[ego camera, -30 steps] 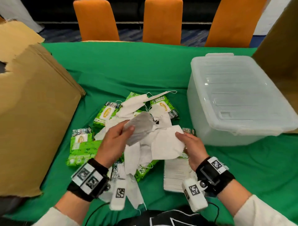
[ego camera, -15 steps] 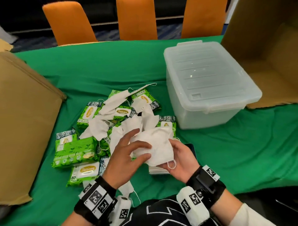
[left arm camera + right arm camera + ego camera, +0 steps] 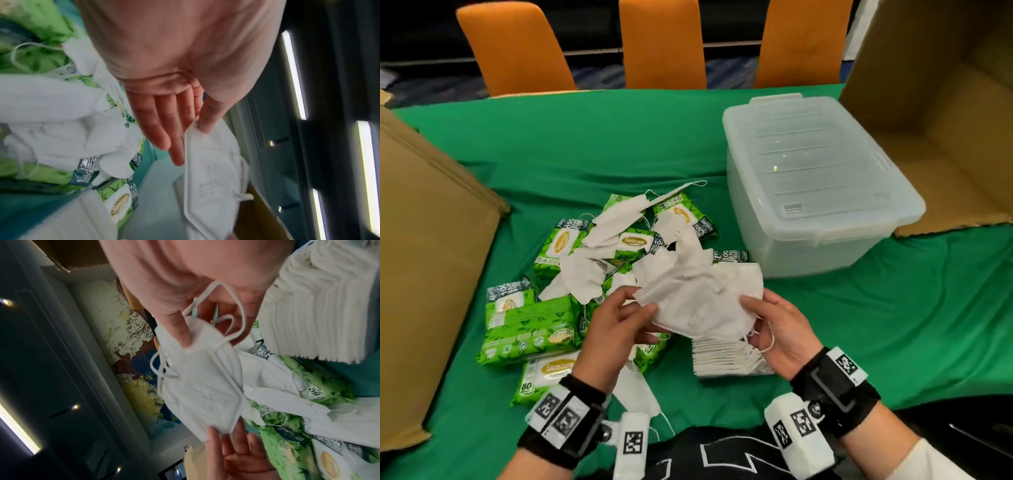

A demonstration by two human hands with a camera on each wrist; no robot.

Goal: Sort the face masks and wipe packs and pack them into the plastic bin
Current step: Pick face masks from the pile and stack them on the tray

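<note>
A white folded face mask (image 3: 698,301) is held up between the two hands, the left hand (image 3: 616,329) at its left edge and the right hand (image 3: 777,329) pinching its right end, ear loops dangling by the right palm. Just under the right hand lies a neat stack of masks (image 3: 726,356). Beyond and left of the left hand, loose white masks (image 3: 585,277) lie jumbled over green wipe packs (image 3: 530,325). The clear plastic bin (image 3: 815,171), lid on, stands beyond the right hand.

Centre pack (image 3: 635,244): "Sanicare" in a gold oval, "100" beside it.
Front pack (image 3: 549,375): "Sanicare", "80".
Back pack (image 3: 681,214): "80", "100%".
Left pack (image 3: 508,291): "100".
Held mask (image 3: 209,395): faint print, unreadable.
</note>
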